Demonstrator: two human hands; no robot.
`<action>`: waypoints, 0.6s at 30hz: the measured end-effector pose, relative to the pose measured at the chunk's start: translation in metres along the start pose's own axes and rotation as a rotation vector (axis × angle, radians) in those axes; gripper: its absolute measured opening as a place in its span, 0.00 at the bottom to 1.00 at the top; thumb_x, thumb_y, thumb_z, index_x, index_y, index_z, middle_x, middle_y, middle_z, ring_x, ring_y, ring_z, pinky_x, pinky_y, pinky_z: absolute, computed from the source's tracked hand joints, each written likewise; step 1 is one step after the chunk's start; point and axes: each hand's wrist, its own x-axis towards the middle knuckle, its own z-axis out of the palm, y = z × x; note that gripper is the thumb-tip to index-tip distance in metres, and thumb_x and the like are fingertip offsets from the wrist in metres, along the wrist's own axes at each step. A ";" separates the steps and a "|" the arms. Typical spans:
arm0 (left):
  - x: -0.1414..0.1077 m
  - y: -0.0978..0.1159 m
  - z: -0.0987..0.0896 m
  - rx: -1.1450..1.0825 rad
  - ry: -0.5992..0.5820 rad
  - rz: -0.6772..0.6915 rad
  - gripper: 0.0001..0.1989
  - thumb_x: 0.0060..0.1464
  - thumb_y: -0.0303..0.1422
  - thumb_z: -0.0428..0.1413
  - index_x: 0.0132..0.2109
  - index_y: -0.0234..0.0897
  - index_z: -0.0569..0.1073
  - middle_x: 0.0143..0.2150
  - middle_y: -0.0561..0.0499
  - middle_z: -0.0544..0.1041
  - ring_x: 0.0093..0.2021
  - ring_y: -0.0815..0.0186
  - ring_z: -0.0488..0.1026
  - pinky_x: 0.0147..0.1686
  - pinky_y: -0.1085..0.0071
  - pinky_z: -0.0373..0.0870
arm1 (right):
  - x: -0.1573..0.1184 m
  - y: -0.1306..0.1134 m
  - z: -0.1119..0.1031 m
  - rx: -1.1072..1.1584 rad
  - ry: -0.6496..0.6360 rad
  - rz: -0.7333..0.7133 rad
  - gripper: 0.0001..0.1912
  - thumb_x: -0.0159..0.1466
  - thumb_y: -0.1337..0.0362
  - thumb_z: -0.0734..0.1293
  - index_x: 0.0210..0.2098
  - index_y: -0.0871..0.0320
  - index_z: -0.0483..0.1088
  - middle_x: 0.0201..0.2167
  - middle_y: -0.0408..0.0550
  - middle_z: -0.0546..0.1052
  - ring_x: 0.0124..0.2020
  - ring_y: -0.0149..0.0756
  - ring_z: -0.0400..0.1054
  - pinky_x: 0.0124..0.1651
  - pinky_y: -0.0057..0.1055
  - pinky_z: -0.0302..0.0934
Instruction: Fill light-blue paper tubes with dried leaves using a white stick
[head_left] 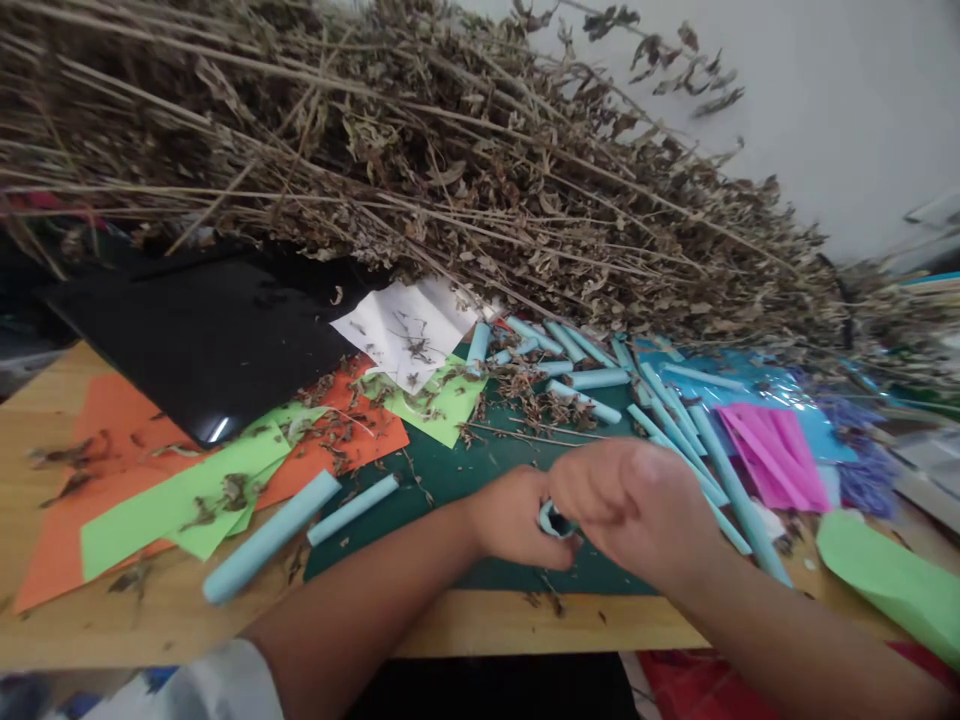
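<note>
My left hand [517,520] is closed around a light blue paper tube [547,517], with the tube's open end facing me. Just above and beside that opening is my right hand [637,505], its fingers pinched together; whatever they hold, if anything, is hidden. Both hands are over a dark green mat [480,475]. Several more light blue tubes lie behind and to the right, among them a long tube [739,495]. Crumbled dry leaves [517,385] are scattered beyond my hands. Two tubes rest at the left, a thicker one [270,540] and a thinner one [352,510].
A large heap of dried stems and leaves [450,170] spans the back. At left, a black flat panel [202,330] lies over orange paper [67,520] and green paper strips [180,490]. Crumpled white paper [405,330], folded pink paper [780,455] and green paper [892,570] lie around.
</note>
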 end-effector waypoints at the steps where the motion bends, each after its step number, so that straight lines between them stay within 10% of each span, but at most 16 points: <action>1: 0.000 0.000 0.000 0.003 -0.003 0.002 0.06 0.34 0.25 0.54 0.26 0.31 0.69 0.23 0.55 0.70 0.26 0.72 0.65 0.27 0.79 0.64 | -0.001 -0.001 -0.001 -0.069 -0.032 -0.006 0.22 0.58 0.58 0.57 0.11 0.56 0.49 0.09 0.37 0.51 0.11 0.26 0.48 0.13 0.26 0.47; 18: 0.000 -0.007 0.005 -0.065 0.000 0.077 0.04 0.33 0.25 0.53 0.23 0.31 0.66 0.20 0.58 0.64 0.23 0.76 0.59 0.25 0.81 0.60 | -0.018 -0.001 -0.008 -0.282 0.030 -0.097 0.23 0.62 0.53 0.51 0.17 0.60 0.60 0.12 0.37 0.59 0.14 0.23 0.54 0.18 0.23 0.56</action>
